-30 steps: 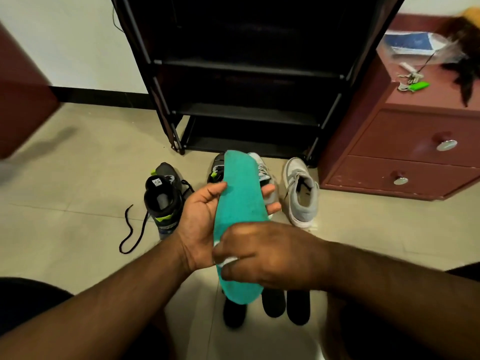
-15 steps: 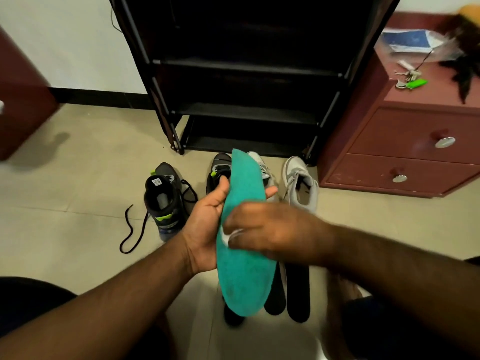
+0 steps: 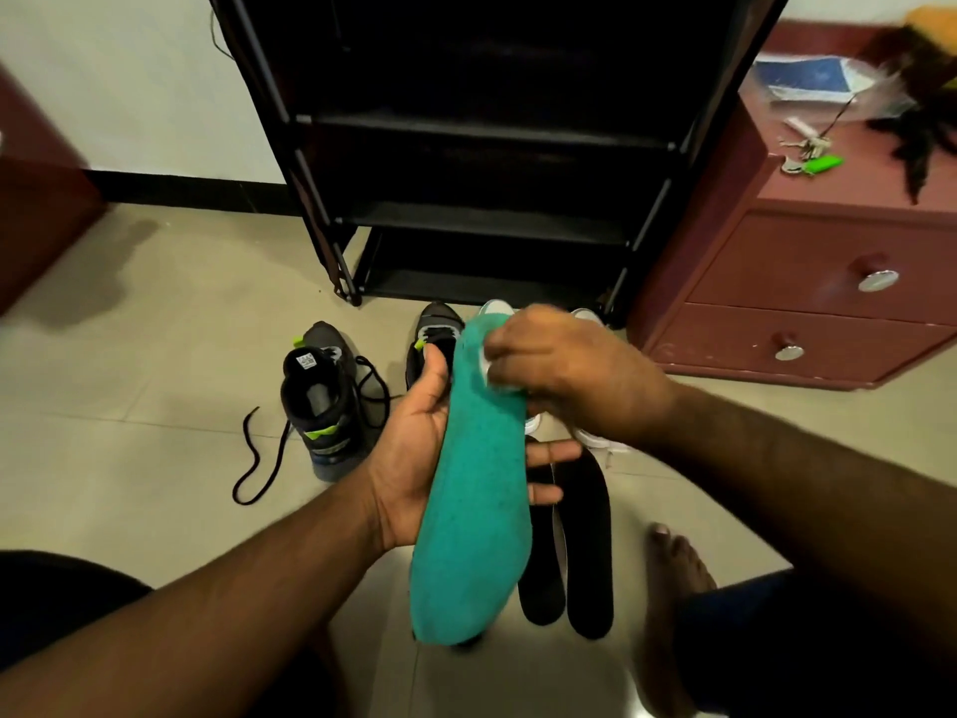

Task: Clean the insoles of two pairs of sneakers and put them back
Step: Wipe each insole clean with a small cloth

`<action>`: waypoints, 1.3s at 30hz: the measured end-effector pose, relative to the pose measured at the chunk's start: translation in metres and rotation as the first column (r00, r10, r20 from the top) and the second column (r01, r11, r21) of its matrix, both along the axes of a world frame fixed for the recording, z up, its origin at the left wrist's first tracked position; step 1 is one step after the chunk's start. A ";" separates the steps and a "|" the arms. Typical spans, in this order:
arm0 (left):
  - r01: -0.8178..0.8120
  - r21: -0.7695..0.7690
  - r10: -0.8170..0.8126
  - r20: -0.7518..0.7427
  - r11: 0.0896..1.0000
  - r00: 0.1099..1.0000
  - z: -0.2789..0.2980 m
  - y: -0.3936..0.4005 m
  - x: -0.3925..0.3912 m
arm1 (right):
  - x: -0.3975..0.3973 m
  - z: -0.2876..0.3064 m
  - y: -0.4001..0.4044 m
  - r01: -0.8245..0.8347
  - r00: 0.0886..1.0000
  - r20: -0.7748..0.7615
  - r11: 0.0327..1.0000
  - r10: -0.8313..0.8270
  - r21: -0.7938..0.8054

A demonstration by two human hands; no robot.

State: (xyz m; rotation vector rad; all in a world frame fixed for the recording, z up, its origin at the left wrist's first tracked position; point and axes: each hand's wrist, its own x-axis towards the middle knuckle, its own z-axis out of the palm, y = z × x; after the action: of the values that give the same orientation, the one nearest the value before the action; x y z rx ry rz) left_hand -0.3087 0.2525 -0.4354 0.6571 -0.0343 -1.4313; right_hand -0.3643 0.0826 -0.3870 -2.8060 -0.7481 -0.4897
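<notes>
The left hand (image 3: pixel 414 458) grips a teal insole (image 3: pixel 474 489) from beneath, thumb on one edge, fingers curled round the other. The right hand (image 3: pixel 564 375) pinches a small white cloth (image 3: pixel 497 378) against the insole's far end. Below lie 2 black insoles (image 3: pixel 580 541) on the floor (image 3: pixel 155 355), with black sneakers (image 3: pixel 321 401) just beyond.

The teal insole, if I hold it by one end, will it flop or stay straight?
Probably fairly stiff: the teal insole juts past the left hand without drooping. Likely light; loosely curled fingers support it. Its matte surface probably isn't slippery.
</notes>
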 end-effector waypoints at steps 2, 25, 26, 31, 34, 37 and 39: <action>-0.016 0.014 0.016 -0.012 1.000 1.000 0.000 0.000 0.002 | -0.004 -0.002 0.006 0.011 1.000 0.012 0.999 -0.012 0.052; -0.073 0.126 0.064 0.073 0.989 0.995 0.014 -0.001 -0.005 | 0.006 -0.003 -0.005 -0.002 0.999 0.051 0.998 -0.001 0.060; -0.075 0.132 0.065 0.080 0.988 0.995 0.012 -0.002 -0.004 | 0.008 -0.002 -0.008 0.046 0.997 0.065 0.997 -0.050 0.069; -0.128 0.158 0.117 0.073 0.979 0.990 0.004 0.000 0.008 | -0.008 -0.011 0.021 -0.001 1.000 -0.020 0.996 0.003 0.088; -0.153 0.199 0.143 0.060 0.968 0.988 0.003 0.002 0.021 | -0.023 -0.024 0.043 -0.173 0.977 -0.115 0.983 0.178 0.054; -0.210 0.184 0.197 0.086 0.960 0.977 0.009 0.002 0.024 | -0.014 -0.018 0.028 -0.171 0.976 -0.132 0.984 0.176 0.043; -0.253 0.146 0.235 0.128 0.956 0.963 0.011 0.000 0.021 | 0.001 -0.006 0.008 -0.022 0.998 -0.056 0.996 0.027 0.083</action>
State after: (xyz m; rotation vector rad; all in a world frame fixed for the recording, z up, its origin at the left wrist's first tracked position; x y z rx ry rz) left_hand -0.2882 0.2529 -0.4239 0.8437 0.0760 -1.1658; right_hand -0.3628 0.0903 -0.3933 -2.7193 -0.7322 -0.4238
